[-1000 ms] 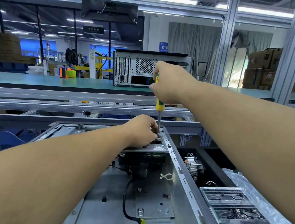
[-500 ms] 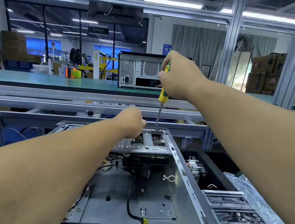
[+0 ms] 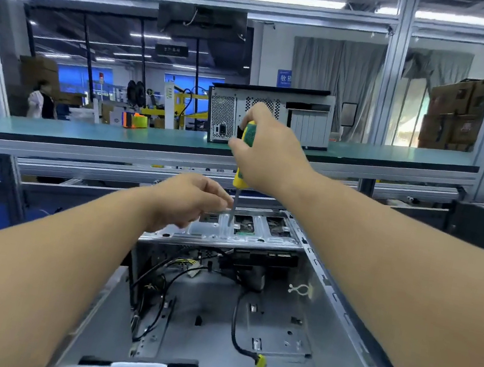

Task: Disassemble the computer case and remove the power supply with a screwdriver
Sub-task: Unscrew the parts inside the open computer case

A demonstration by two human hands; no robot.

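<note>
**Screwdriver tip on the drive cage, screw at risk of dropping**

While the right hand (image 3: 266, 155) wraps its fingers round the green and yellow screwdriver (image 3: 244, 155) in the middle of the head view, the shaft runs down to the metal drive cage (image 3: 236, 230) at the far end of the open computer case (image 3: 337, 314). The left hand (image 3: 186, 199) sits just left of the shaft, fingertips curled together near it; whether they pinch a screw I cannot tell.

The likely trouble: the tip slips out of the screw head if the shaft tilts, or a loosened screw falls into the case floor among the black cables (image 3: 153, 284) at centre-left. I cannot pick out the power supply inside the case, so it may sit hidden under the cage or the forearms.

Across the green bench (image 3: 83, 131) at upper centre stands a second computer tower (image 3: 277, 118). Both forearms cover much of the near case walls.
</note>
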